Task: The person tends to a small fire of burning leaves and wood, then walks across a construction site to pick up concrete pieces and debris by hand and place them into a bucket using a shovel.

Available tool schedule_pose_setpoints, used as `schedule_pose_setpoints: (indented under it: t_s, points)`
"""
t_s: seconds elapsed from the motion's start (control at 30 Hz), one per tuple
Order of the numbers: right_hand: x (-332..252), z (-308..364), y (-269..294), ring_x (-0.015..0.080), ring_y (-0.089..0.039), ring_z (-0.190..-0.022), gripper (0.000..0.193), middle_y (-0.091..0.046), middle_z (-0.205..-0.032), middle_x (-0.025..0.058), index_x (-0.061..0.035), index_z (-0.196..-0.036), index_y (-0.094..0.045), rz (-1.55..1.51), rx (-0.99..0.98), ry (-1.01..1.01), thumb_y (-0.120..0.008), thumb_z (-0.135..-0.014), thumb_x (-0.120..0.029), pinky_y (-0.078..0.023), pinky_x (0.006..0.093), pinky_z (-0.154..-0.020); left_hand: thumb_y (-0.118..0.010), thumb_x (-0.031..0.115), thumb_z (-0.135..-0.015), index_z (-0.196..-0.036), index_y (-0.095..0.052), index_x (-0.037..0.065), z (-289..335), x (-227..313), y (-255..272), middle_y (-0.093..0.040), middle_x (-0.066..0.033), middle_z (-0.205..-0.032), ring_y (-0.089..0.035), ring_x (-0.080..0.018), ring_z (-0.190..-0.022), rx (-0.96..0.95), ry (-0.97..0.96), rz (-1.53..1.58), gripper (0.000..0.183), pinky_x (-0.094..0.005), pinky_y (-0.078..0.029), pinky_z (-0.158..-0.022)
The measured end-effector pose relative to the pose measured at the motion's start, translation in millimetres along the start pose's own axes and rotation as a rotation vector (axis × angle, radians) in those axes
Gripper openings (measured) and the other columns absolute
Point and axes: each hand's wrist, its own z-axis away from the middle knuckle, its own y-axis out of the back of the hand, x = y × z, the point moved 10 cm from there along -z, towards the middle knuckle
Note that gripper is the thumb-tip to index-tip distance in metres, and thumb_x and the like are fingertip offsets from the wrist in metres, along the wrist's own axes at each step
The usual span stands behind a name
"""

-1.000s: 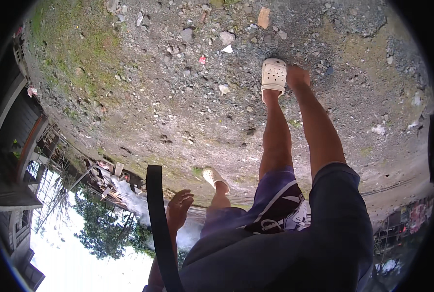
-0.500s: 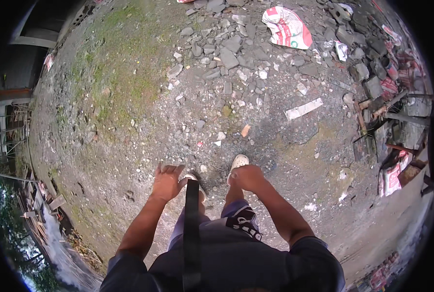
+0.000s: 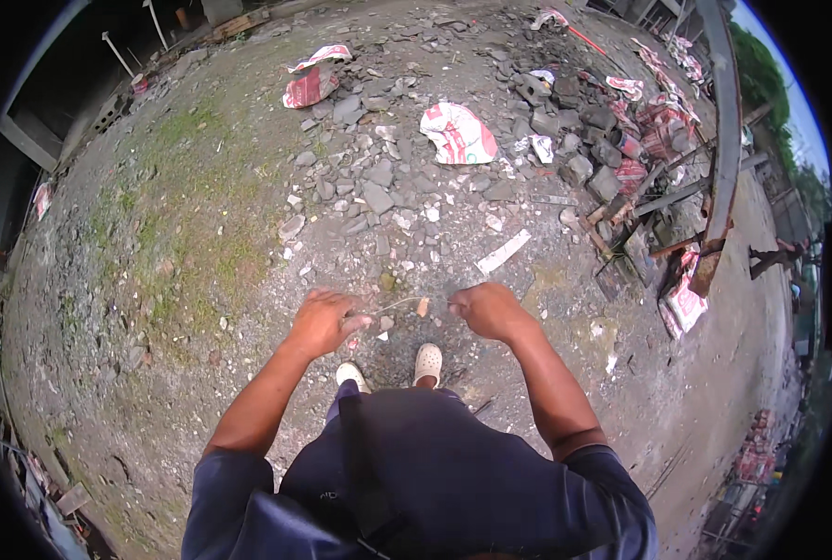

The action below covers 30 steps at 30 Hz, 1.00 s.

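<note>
Both my hands are held out in front of my body above the gravelly ground. My left hand (image 3: 324,323) has its fingers bent toward the thumb. A thin pale strand (image 3: 397,305), like string or wire, curves from its fingertips toward the right. My right hand (image 3: 493,312) is closed in a loose fist with the knuckles up. Something dark and blurred shows by its fingertips, too indistinct to name. On the ground beyond my hands lie an orange-brown chip (image 3: 423,307) and a long white strip (image 3: 503,252).
Broken grey rubble (image 3: 379,194) spreads ahead, with a crumpled red-and-white sack (image 3: 459,135) on it and another sack (image 3: 312,86) farther left. At the right are concrete blocks (image 3: 606,185), torn bags and a rusty metal beam (image 3: 719,168). Mossy ground (image 3: 201,233) lies left.
My view has tilted up and turned right, bringing in more sacks and the beam. My hands have moved farther apart and forward from my body. The pale strand now shows between them.
</note>
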Motion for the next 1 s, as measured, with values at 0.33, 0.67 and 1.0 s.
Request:
schedule_pose_setpoints:
  t_s: [0.33,0.67,1.0]
  points:
    - [-76,51,66,0.0395,-0.065,-0.088,0.025,-0.069,-0.091,0.0182,-0.0074,-0.102,-0.068,0.167,0.724,0.068,-0.057,-0.093,-0.029,-0.05,0.0476,-0.079,-0.069,0.025,-0.089,-0.094,-0.073,0.005,-15,61,112,-0.073,-0.0119,-0.09,-0.069,-0.0294,-0.079,0.095,-0.196,0.026,0.021,-0.0364,-0.053,-0.074]
    - [-58,79,153,0.0099,-0.044,-0.053,0.031,-0.049,-0.063,0.0014,-0.0053,-0.083,-0.057,-1.597,0.986,0.478,-0.058,-0.099,-0.033,-0.036,0.0279,-0.049,-0.055,0.028,-0.102,-0.118,-0.063,0.003,-76,183,107,-0.064,-0.0022,-0.09,-0.06,-0.0081,-0.082,0.244,-0.159,1.205,0.03,-0.0214,-0.049,-0.071]
    - [28,168,205,0.0092,-0.033,-0.046,0.031,-0.034,-0.055,-0.0032,-0.0103,-0.081,-0.05,-2.11,1.035,0.802,-0.056,-0.096,-0.036,-0.029,0.0263,-0.044,-0.048,0.043,-0.103,-0.127,-0.048,0.004,-134,323,27,-0.06,-0.0075,-0.095,-0.059,-0.0117,-0.075,-0.192,-0.237,1.371,0.046,-0.0267,-0.05,-0.065]
